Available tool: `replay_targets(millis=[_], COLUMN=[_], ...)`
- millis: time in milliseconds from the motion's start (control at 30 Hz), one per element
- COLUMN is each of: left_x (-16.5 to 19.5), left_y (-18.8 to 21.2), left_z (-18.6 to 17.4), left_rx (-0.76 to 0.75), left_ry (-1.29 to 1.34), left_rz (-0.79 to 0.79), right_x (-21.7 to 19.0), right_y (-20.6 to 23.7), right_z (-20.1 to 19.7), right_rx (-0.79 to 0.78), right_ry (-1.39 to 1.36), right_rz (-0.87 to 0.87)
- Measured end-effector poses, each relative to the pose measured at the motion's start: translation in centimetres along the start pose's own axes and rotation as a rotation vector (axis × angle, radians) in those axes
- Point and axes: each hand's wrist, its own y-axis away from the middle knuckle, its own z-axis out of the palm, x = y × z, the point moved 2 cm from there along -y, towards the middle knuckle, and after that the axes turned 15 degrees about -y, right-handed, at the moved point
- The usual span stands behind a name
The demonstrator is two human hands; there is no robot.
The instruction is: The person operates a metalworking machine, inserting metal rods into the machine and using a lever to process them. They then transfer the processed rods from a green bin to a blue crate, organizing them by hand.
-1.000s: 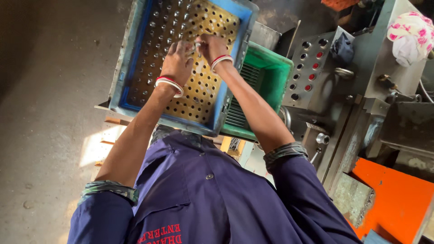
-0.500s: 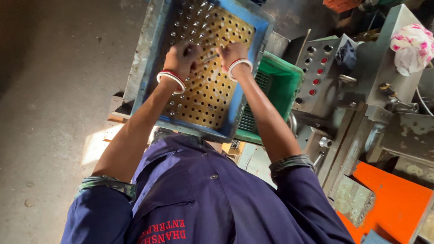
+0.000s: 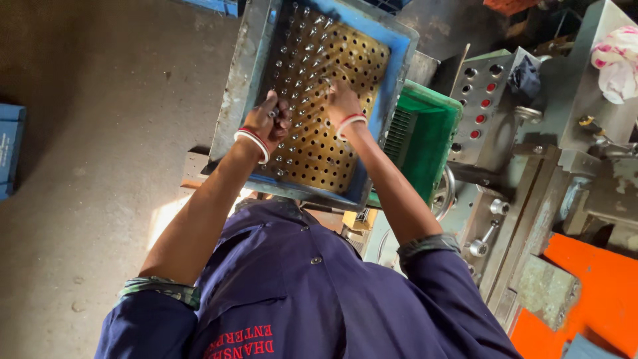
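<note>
A blue crate (image 3: 397, 80) holds a yellowish perforated board (image 3: 332, 153) with several small shiny metal pins standing in its holes. My left hand (image 3: 264, 125) hovers over the board's left side, fingers curled around a few metal pins. My right hand (image 3: 343, 101) is over the middle of the board, and its fingertips pinch a pin at a hole. Both wrists wear red and white bangles. Dark blue sleeves are rolled up at the elbows.
A green crate (image 3: 428, 136) sits right of the blue one. Beyond it stands a grey machine with a button panel (image 3: 480, 110), knobs and an orange part (image 3: 598, 302). A pink and white cloth (image 3: 618, 60) lies on top. A blue box (image 3: 10, 149) rests on the concrete floor at the left.
Both hands have moved from the top of the board toward its middle, the left one drifting to the left edge. The view has shifted, so the crate sits further right.
</note>
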Motion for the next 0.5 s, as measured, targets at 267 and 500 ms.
replay_targets(millis=[267,500], left_x=[6.2,16.4], left_y=[-0.7,-11.3], left_z=[5.0,16.6], left_rx=[0.170,0.308], left_ry=[-0.883,-2.258], left_rz=[0.207,1.173], right_x=[4.3,0.9], right_y=[12.4,20.7], right_z=[-1.0,3.1], right_rx=[-0.062,-0.134], right_ry=[-0.904,-0.492], right_rz=[0.360,-0.112])
